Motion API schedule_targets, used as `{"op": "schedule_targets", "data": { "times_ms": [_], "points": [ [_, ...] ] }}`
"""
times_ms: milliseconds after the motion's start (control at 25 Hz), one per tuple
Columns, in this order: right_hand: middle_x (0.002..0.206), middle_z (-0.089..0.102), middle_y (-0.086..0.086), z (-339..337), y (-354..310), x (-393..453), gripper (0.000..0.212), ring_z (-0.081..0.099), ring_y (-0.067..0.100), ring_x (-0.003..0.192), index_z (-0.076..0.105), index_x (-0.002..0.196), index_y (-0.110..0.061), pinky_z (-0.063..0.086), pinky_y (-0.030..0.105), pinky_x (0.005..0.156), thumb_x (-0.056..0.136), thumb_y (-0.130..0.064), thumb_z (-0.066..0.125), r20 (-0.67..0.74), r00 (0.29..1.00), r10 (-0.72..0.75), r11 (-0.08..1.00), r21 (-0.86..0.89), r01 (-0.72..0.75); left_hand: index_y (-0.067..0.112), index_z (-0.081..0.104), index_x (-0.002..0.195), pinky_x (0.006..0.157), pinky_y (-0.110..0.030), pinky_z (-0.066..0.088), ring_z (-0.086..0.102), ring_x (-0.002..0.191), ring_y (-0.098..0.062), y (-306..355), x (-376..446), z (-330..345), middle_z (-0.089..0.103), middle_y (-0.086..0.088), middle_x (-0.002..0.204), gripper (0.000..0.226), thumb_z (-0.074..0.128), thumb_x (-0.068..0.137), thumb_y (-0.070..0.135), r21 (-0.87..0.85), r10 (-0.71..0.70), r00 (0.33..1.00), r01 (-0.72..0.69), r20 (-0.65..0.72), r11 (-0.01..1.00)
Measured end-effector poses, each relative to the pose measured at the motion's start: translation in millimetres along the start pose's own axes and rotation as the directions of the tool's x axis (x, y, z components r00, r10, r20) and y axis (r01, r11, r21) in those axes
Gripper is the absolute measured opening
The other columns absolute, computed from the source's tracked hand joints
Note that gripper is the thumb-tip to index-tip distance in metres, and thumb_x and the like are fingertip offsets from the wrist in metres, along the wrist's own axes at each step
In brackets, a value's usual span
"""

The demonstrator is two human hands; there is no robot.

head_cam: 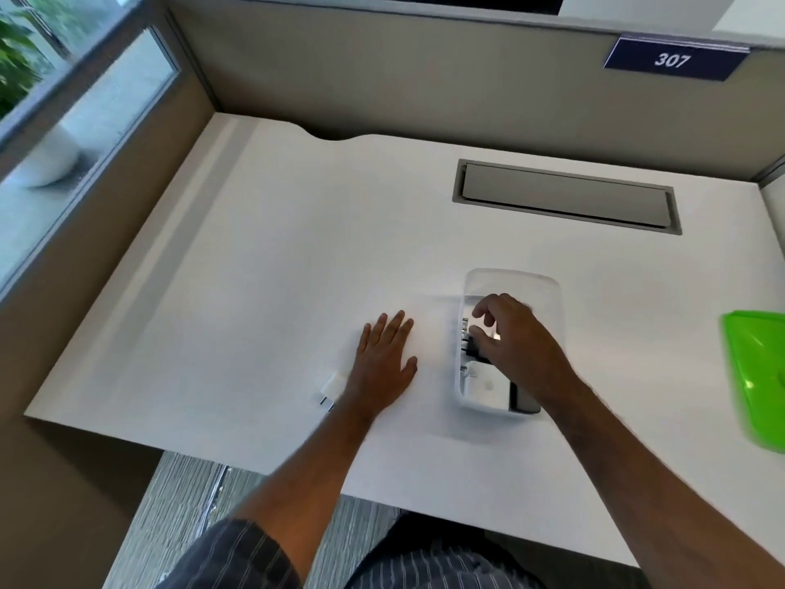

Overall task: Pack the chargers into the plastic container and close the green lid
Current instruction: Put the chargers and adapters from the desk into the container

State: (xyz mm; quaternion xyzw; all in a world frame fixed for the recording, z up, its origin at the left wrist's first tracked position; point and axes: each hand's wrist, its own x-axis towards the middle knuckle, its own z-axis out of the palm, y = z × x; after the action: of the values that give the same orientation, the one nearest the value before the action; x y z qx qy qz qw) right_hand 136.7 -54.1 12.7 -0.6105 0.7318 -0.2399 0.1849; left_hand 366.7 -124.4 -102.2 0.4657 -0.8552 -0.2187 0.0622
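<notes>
A clear plastic container (548, 291) stands on the white desk, right of centre. Inside it lie a white charger (484, 386) at the near end and dark and silvery chargers further in. My right hand (509, 333) hovers over the container with its fingers curled down among the chargers; whether it grips one is hidden. My left hand (384, 359) rests flat on the desk with fingers spread. Just left of its wrist lies a white charger (333, 386) with metal prongs. The green lid (760, 371) lies at the desk's right edge, partly cut off.
The white desk (276, 269) is enclosed by beige partition walls behind and to the left. A grey cable hatch (565, 197) is set into the desk at the back right. A sign reading 307 (673, 59) hangs on the rear partition.
</notes>
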Motion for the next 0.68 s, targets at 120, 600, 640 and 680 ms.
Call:
{"op": "schedule_targets", "data": {
  "times_ms": [120, 600, 640, 680],
  "points": [
    [0.088, 0.051, -0.013, 16.8, -19.0, 0.8, 0.015, 0.048, 0.006, 0.084, 0.055, 0.1, -0.029, 0.051, 0.029, 0.065, 0.088, -0.029, 0.065, 0.037, 0.995, -0.094, 0.995, 0.026, 0.093, 0.022, 0.035, 0.158, 0.129, -0.048, 0.009, 0.019, 0.158, -0.027, -26.7, -15.9, -17.6, 0.028, 0.001, 0.169, 0.065, 0.053, 0.097, 0.038, 0.015, -0.046, 0.996, 0.047, -0.08, 0.999],
    [0.129, 0.054, -0.004, 114.6, -92.7, -1.1, 0.043, 0.053, 0.022, 0.114, 0.054, 0.13, -0.022, 0.047, 0.04, 0.095, 0.089, -0.027, 0.065, 0.443, 0.859, -0.257, 0.96, 0.018, 0.279, 0.019, 0.027, 0.161, 0.128, -0.054, 0.011, 0.01, 0.16, -0.027, -145.8, -103.7, -31.5, 0.02, -0.001, 0.171, 0.071, 0.022, 0.098, 0.052, 0.027, -0.333, 0.925, 0.343, -0.184, 0.939],
    [0.136, 0.05, -0.004, 122.6, -96.6, -2.9, 0.049, 0.051, 0.023, 0.119, 0.051, 0.135, -0.022, 0.047, 0.04, 0.096, 0.089, -0.026, 0.065, 0.484, 0.836, -0.257, 0.958, 0.014, 0.287, 0.019, 0.025, 0.162, 0.127, -0.055, 0.012, 0.01, 0.16, -0.028, -149.2, -107.8, -28.0, 0.018, -0.002, 0.172, 0.071, 0.022, 0.099, 0.051, 0.037, -0.338, 0.923, 0.35, -0.182, 0.936],
    [0.142, 0.046, -0.004, 130.4, -100.1, -4.3, 0.055, 0.049, 0.024, 0.122, 0.048, 0.14, -0.022, 0.047, 0.041, 0.097, 0.088, -0.023, 0.065, 0.516, 0.816, -0.261, 0.954, 0.01, 0.299, 0.02, 0.023, 0.163, 0.128, -0.056, 0.012, 0.01, 0.16, -0.028, -151.7, -110.8, -24.5, 0.016, -0.002, 0.172, 0.07, 0.023, 0.1, 0.051, 0.048, -0.342, 0.923, 0.355, -0.18, 0.934]
  ]
}}
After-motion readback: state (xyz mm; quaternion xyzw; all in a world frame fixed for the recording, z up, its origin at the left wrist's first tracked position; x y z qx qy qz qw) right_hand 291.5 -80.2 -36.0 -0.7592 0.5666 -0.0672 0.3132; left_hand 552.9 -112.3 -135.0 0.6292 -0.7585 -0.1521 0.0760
